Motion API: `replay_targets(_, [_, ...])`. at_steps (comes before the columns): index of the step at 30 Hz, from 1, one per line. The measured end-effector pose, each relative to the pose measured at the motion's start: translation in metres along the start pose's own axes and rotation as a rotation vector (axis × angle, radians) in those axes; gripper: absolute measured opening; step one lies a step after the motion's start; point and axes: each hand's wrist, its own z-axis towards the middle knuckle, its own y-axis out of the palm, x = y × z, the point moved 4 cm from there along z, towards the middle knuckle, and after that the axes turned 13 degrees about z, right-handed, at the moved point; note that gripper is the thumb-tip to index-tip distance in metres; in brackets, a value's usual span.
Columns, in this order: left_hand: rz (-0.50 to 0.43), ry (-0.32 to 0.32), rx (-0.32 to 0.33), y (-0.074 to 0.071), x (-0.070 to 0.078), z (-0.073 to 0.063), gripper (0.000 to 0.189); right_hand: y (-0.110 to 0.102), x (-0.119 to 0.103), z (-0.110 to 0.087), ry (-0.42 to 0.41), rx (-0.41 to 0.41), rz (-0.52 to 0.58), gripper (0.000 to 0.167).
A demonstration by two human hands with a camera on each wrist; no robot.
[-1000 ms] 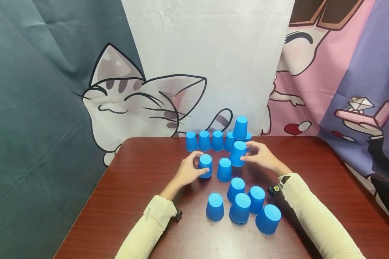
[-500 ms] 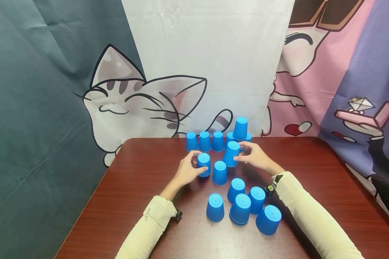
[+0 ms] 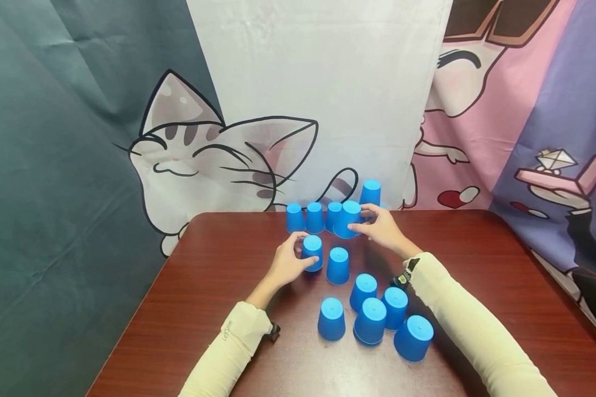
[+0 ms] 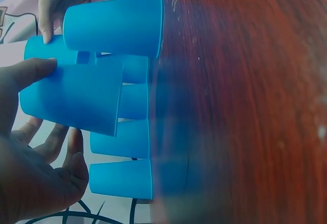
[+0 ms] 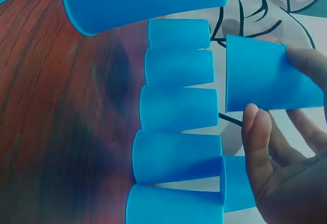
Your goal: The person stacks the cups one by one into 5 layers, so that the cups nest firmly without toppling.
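Observation:
My left hand (image 3: 287, 262) holds an upside-down blue plastic cup (image 3: 312, 255), thumb on one side and fingers on the other. In the left wrist view this cup (image 4: 71, 99) is raised off the tabletop. My right hand (image 3: 381, 229) grips another upside-down blue cup (image 3: 346, 220) in front of the back row. From the right wrist, that cup (image 5: 271, 73) shows higher than the tops of the row cups (image 5: 179, 109). One blue cup (image 3: 371, 190) sits on top of the row's right end, partly hidden. A loose cup (image 3: 338, 267) stands between both hands.
Nearer me on the brown table (image 3: 218, 309) stand several more upside-down cups, among them a left one (image 3: 331, 320), a middle one (image 3: 370, 322) and a right one (image 3: 414, 339). A cartoon-printed cloth (image 3: 258, 66) hangs behind the table's far edge.
My right hand has carried its cup left, then up toward the back row. The loose cup between the hands shifted slightly left early on. My left hand has barely moved.

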Motion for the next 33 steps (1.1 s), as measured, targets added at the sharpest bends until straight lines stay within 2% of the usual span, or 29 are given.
replay_targets(8, [0.026,-0.021,0.003,-0.002,0.001,-0.001,0.053,0.003,-0.006,0.008,0.030,-0.007,-0.032,0.077])
replay_targets(17, [0.032,-0.036,-0.006,0.000,0.000,-0.002,0.053,0.012,-0.016,0.023,0.018,-0.016,-0.071,0.073])
replay_targets(23, [0.035,-0.027,-0.004,-0.002,0.000,-0.002,0.053,0.017,-0.014,0.033,0.032,0.002,-0.040,0.075])
replay_targets(33, [0.034,-0.024,-0.007,-0.002,-0.005,-0.003,0.052,0.030,-0.014,0.047,0.033,0.050,-0.019,0.066])
